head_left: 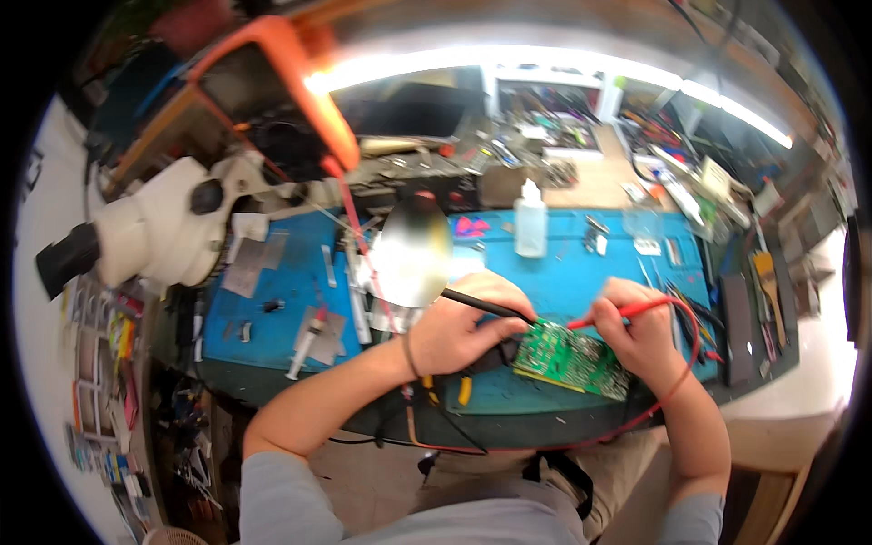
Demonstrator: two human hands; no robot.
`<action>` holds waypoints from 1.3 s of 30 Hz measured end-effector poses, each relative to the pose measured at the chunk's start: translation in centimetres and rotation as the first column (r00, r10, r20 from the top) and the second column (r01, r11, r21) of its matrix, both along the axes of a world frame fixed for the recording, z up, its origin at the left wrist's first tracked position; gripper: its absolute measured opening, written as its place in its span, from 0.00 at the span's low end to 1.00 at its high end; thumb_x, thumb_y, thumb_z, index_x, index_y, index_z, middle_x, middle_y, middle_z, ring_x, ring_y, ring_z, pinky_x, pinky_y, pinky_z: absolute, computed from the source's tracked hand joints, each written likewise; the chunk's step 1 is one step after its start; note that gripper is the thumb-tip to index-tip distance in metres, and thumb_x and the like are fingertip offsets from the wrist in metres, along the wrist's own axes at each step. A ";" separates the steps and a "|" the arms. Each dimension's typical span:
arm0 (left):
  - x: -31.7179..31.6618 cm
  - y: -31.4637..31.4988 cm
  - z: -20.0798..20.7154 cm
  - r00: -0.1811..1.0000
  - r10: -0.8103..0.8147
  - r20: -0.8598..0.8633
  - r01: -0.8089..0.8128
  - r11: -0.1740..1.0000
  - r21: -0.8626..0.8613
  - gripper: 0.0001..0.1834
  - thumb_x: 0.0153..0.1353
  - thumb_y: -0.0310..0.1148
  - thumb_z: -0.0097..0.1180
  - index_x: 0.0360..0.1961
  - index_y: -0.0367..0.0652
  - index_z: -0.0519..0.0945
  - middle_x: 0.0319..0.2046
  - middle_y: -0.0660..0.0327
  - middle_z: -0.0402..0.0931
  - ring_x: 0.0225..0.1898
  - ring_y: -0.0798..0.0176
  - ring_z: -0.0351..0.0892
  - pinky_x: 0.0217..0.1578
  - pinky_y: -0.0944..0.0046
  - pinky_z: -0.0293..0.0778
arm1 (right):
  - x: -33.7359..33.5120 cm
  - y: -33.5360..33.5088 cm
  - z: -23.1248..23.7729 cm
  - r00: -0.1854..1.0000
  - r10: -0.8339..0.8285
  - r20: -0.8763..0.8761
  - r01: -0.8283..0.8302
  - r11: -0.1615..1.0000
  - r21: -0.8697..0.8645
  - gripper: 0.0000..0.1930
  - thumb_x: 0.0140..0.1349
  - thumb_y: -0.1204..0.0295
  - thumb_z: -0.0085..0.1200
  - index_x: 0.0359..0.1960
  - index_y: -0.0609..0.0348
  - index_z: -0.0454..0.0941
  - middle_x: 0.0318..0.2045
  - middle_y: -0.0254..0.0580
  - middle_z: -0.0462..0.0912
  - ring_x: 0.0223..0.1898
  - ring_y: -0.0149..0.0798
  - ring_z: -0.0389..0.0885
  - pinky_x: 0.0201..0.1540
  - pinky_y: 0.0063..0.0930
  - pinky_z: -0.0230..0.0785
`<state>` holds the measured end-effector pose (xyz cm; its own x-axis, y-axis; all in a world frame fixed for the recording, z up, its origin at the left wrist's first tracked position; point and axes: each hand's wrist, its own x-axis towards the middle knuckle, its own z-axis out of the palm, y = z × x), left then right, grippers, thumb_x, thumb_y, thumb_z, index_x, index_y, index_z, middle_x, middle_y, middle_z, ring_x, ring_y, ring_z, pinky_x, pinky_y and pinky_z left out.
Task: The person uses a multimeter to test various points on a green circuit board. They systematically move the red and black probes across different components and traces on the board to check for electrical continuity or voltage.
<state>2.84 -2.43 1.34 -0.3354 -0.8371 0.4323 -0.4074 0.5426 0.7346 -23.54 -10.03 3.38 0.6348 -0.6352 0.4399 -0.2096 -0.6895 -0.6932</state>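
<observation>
Low over the front of the blue mat (427, 368) is a green circuit board (565, 361), solder side up and slightly tilted. My left hand (468, 329) is closed around a black test probe (486, 304), its tip at the board's upper left corner. Whether those fingers also touch the board I cannot tell. In my right hand (634, 329), closed too, is a red test probe (621, 313) pointing left, with its tip close to the board's upper edge; contact is too small to make out. A red lead (694, 341) loops down from it past my right wrist.
A white microscope (159, 227) stands at the left, near an orange-framed device (272, 100). A round shiny disc (413, 250) rises behind my left hand. Farther back stands a clear dropper bottle (530, 222). A syringe (309, 343) lies on the left; hand tools (767, 286) crowd the right edge.
</observation>
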 end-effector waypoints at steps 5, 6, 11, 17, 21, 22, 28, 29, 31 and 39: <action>-0.2 0.1 0.2 1.000 0.022 0.018 -0.023 0.999 0.031 0.08 0.65 0.29 0.64 0.43 0.40 0.84 0.41 0.58 0.85 0.44 0.54 0.81 0.50 0.56 0.73 | 0.1 -0.1 -0.2 1.000 -0.014 0.007 0.014 1.000 -0.001 0.07 0.66 0.76 0.59 0.29 0.61 0.80 0.24 0.43 0.83 0.24 0.42 0.83 0.27 0.35 0.72; -0.3 0.0 0.0 1.000 0.023 0.018 -0.023 0.999 0.036 0.08 0.65 0.30 0.65 0.43 0.41 0.84 0.41 0.58 0.85 0.44 0.54 0.81 0.50 0.56 0.73 | -0.2 -0.2 -0.5 0.999 -0.017 0.033 0.017 1.000 0.008 0.07 0.67 0.76 0.59 0.29 0.61 0.80 0.24 0.42 0.83 0.24 0.41 0.83 0.27 0.34 0.72; -0.3 0.0 0.0 0.999 0.029 0.033 -0.031 0.999 0.042 0.09 0.66 0.33 0.65 0.42 0.41 0.84 0.41 0.59 0.85 0.44 0.55 0.81 0.49 0.56 0.73 | -0.3 -0.3 -1.2 0.993 -0.029 0.115 0.023 0.999 0.047 0.09 0.68 0.74 0.59 0.27 0.61 0.80 0.24 0.40 0.84 0.22 0.38 0.82 0.25 0.30 0.71; -0.1 0.1 -0.1 0.999 0.029 0.028 -0.030 0.999 0.033 0.09 0.66 0.34 0.66 0.42 0.41 0.84 0.41 0.59 0.85 0.43 0.55 0.81 0.49 0.56 0.73 | 0.0 -0.3 -1.1 0.995 -0.019 0.095 0.017 1.000 0.016 0.10 0.68 0.74 0.59 0.27 0.61 0.80 0.23 0.40 0.83 0.22 0.38 0.81 0.26 0.31 0.71; 0.0 0.2 -0.2 0.999 0.027 0.022 -0.028 0.999 0.029 0.09 0.65 0.33 0.66 0.42 0.41 0.84 0.41 0.59 0.85 0.44 0.55 0.81 0.49 0.56 0.73 | 0.1 -0.3 -1.2 0.995 -0.018 0.098 0.017 1.000 0.017 0.10 0.68 0.74 0.59 0.26 0.61 0.80 0.22 0.40 0.82 0.22 0.39 0.81 0.25 0.31 0.71; 0.0 0.2 -0.2 0.999 0.028 0.019 -0.029 0.999 0.028 0.09 0.65 0.33 0.66 0.42 0.41 0.84 0.41 0.59 0.85 0.44 0.55 0.81 0.49 0.56 0.73 | 0.1 -0.3 -1.2 0.995 -0.018 0.095 0.016 1.000 0.015 0.10 0.68 0.74 0.59 0.26 0.61 0.80 0.22 0.40 0.82 0.22 0.39 0.81 0.25 0.31 0.70; -0.2 0.1 -0.2 0.999 0.028 0.016 -0.028 0.999 0.029 0.09 0.65 0.33 0.66 0.42 0.41 0.84 0.41 0.59 0.85 0.44 0.55 0.81 0.50 0.56 0.73 | -0.2 -0.4 -1.0 0.997 -0.013 0.076 0.012 1.000 0.008 0.10 0.68 0.74 0.59 0.26 0.61 0.81 0.23 0.40 0.82 0.22 0.39 0.81 0.25 0.31 0.70; -0.2 0.1 -0.2 1.000 0.027 0.016 -0.027 0.999 0.028 0.09 0.65 0.33 0.66 0.42 0.41 0.84 0.41 0.59 0.85 0.44 0.55 0.81 0.50 0.56 0.73 | -0.2 -0.4 -1.1 0.997 -0.012 0.081 0.011 1.000 0.012 0.10 0.68 0.74 0.59 0.27 0.61 0.81 0.23 0.40 0.82 0.22 0.39 0.81 0.25 0.31 0.70; -0.3 0.0 -0.2 0.999 0.025 0.023 -0.026 0.999 0.034 0.09 0.65 0.33 0.66 0.43 0.41 0.84 0.41 0.59 0.85 0.44 0.55 0.81 0.50 0.56 0.73 | -0.2 -0.5 -1.1 0.996 -0.011 0.088 0.009 1.000 0.025 0.10 0.68 0.74 0.59 0.26 0.61 0.81 0.23 0.41 0.82 0.22 0.40 0.81 0.26 0.32 0.71; 0.1 0.3 0.1 1.000 0.014 0.007 -0.014 0.999 0.034 0.08 0.65 0.30 0.65 0.43 0.41 0.84 0.42 0.57 0.84 0.44 0.54 0.81 0.50 0.56 0.73 | 0.0 -0.1 -0.1 1.000 0.001 -0.006 -0.001 0.998 -0.059 0.08 0.64 0.78 0.60 0.26 0.60 0.78 0.23 0.43 0.81 0.23 0.46 0.81 0.26 0.36 0.71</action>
